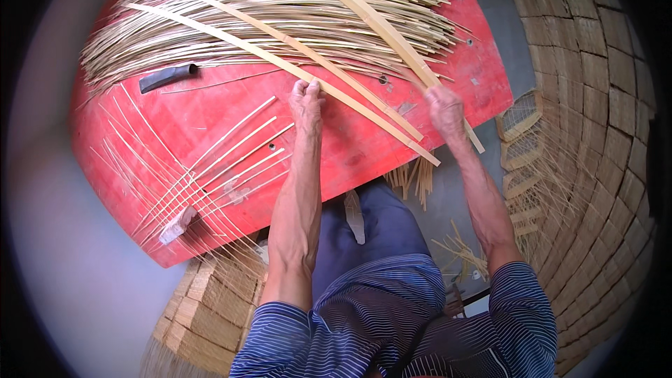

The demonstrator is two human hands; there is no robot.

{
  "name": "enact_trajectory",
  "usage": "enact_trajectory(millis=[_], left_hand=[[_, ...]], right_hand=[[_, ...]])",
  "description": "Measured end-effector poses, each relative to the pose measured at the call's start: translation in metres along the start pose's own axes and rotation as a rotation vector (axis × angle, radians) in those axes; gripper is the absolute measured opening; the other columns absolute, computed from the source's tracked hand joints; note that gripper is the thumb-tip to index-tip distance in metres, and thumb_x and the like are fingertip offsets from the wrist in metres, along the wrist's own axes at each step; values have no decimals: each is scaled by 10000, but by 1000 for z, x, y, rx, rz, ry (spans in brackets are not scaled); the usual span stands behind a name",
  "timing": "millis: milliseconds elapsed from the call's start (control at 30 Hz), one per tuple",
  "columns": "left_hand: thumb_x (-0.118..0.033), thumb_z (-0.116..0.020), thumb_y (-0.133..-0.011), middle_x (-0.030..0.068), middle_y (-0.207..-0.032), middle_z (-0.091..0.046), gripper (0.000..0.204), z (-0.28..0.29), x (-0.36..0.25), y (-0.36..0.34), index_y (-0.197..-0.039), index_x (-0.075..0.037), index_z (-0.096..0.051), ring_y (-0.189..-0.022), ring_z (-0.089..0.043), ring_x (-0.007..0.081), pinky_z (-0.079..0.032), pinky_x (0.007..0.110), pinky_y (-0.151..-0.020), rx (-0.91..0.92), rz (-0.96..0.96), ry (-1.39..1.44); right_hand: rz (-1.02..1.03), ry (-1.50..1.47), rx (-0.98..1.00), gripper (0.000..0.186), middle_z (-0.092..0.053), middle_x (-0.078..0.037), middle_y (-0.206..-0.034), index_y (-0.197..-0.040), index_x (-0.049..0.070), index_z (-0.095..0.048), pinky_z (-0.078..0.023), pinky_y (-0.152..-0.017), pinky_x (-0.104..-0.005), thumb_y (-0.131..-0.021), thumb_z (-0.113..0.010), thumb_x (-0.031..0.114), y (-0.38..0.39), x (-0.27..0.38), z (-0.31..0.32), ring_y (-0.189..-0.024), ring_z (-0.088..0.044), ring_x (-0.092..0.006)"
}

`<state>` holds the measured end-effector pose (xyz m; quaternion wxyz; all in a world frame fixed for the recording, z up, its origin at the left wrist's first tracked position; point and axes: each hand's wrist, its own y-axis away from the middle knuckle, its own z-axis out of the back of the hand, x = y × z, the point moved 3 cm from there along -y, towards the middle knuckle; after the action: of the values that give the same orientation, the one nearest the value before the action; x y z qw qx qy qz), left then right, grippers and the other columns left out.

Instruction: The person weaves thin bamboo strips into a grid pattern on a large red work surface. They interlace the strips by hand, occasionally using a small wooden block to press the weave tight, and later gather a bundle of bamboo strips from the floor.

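Note:
A red board (210, 108) serves as a work surface in front of me. My left hand (306, 101) rests fingers-down on a long flat bamboo strip (231, 38) that runs diagonally across the board. My right hand (445, 108) is closed around a wider pale bamboo strip (364, 14) that reaches up and to the left over the board. A big pile of thin bamboo splints (231, 10) covers the far part of the board. At the near left lies a partly woven lattice of thin splints (203, 175).
A black handle-like tool (166, 77) lies left of my left hand. Stacks of woven bamboo mats rise on the right (595, 98) and under the board at lower left (210, 304). Loose splint offcuts (458, 248) litter the grey floor by my knees.

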<state>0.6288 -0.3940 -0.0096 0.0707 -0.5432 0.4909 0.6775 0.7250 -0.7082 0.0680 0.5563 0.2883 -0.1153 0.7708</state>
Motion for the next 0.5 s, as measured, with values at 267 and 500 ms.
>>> enact_trajectory(millis=[267, 500], left_hand=[[-222, -629, -948, 40, -783, -645, 185, 5, -2, 4, -937, -40, -597, -682, -612, 109, -511, 260, -609, -30, -34, -7], [-191, -664, -922, 37, -775, -650, 184, -4, -6, 9, -939, -20, -597, -674, -614, 111, -514, 254, -629, -32, -33, -8]], right_hand=[[163, 125, -191, 192, -642, -151, -904, -968, 49, -590, -512, -759, -457, -847, -706, 143, -18, 63, 4, -887, -632, -341], [99, 219, 139, 247, -638, -138, -911, -1009, 43, -638, -525, -737, -458, -804, -726, 149, -4, 70, -93, -861, -638, -323]])
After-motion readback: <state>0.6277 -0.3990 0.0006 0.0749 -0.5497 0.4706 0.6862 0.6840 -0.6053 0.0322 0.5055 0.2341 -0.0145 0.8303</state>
